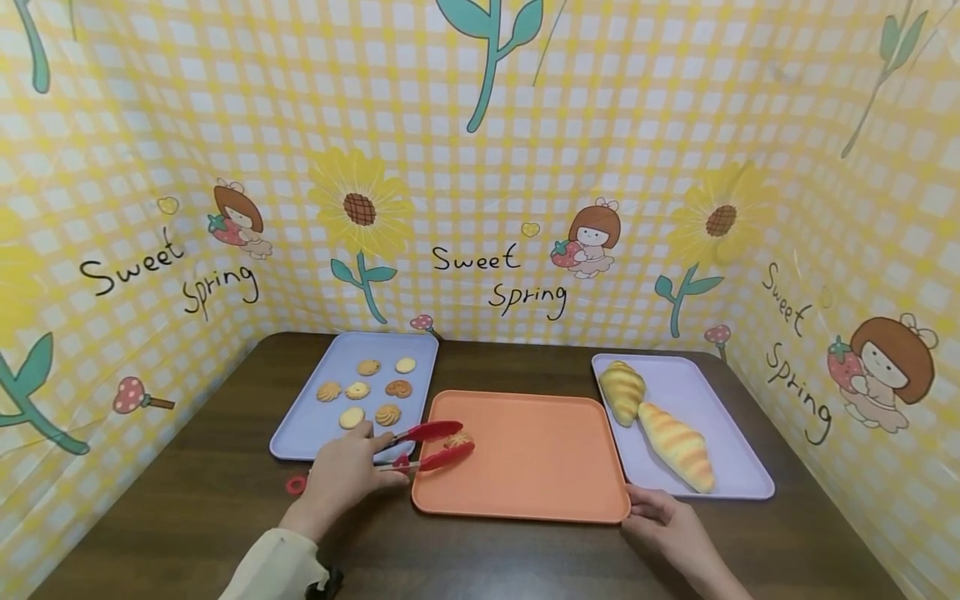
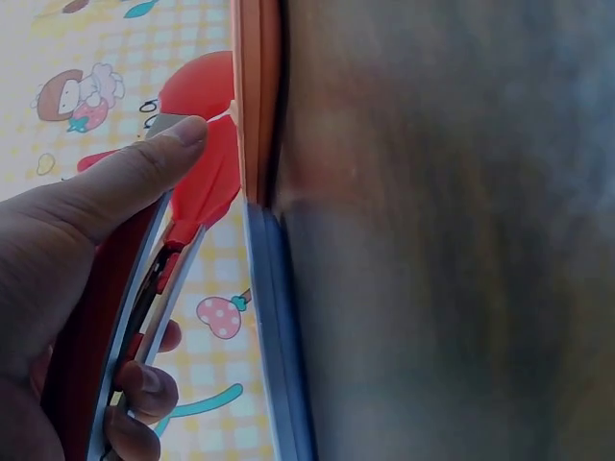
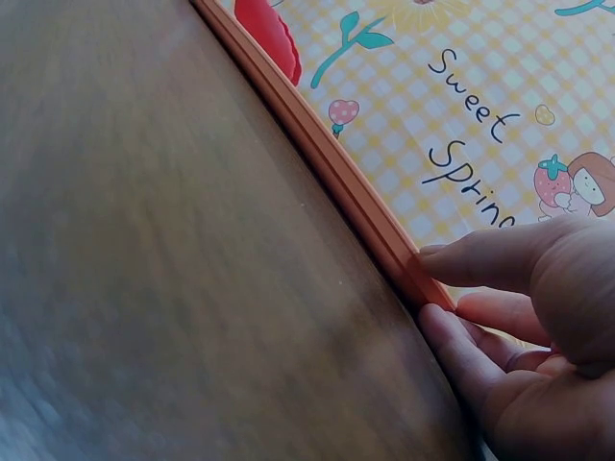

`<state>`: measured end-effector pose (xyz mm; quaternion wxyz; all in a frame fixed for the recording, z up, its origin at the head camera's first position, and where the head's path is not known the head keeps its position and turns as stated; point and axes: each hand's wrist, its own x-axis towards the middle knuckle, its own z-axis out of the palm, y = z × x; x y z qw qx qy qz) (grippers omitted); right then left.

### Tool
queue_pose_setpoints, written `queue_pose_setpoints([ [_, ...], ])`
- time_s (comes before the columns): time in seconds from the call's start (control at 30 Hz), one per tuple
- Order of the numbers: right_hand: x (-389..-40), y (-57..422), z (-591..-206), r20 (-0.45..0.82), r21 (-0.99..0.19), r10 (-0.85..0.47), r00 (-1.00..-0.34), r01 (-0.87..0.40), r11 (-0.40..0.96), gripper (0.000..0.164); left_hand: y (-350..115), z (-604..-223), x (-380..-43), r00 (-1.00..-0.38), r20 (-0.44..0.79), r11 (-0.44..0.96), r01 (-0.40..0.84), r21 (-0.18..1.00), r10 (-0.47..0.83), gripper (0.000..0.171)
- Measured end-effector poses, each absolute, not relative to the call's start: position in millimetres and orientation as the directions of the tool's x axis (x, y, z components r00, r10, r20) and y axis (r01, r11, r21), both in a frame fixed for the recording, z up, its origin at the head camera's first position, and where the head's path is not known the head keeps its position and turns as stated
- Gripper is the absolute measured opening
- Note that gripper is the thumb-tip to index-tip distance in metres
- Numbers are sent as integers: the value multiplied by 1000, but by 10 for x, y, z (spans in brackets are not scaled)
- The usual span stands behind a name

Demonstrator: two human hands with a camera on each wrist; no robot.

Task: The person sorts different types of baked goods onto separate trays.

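Note:
My left hand (image 1: 347, 471) grips a pair of red-tipped tongs (image 2: 197, 182), thumb on one arm and fingers curled round the other. The tong heads (image 1: 442, 457) are over the left end of an orange tray (image 1: 536, 458). Between them sits a golden cookie (image 1: 459, 439); whether it touches the tray I cannot tell. At the tray's near right corner, my right hand (image 1: 670, 527) pinches the rim (image 3: 408, 274) between thumb and fingers. In the left wrist view the tray's edge hides part of the tong heads.
On the left, a blue tray (image 1: 307, 425) carries several cookies (image 1: 357, 390). A lavender tray (image 1: 738, 467) on the right bears two bread rolls (image 1: 677, 447). All three trays stand on a dark wooden table (image 1: 202, 508), with a patterned yellow checked cloth (image 1: 465, 183) behind and at the sides.

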<state>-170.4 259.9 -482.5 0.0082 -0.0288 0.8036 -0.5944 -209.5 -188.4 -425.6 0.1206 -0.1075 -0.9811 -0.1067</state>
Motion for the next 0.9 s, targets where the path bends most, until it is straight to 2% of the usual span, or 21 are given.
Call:
queue_pose_setpoints([
  [0.2, -1700, 2602, -4835, 21, -958, -61, -998, -38, 285, 53, -1888, -4248, -2061, -954, 267, 950, 205, 236, 140, 75],
  [0.47, -1704, 2615, -4834, 37, -959, -68, -997, -55, 278, 53, -1918, -4209, -2038, -946, 300, 951, 196, 240, 119, 75],
  [0.9, -1706, 2605, -4834, 30, -959, -65, -997, -47, 279, 54, -2164, -4179, -1930, -888, 453, 950, 210, 234, 84, 74],
])
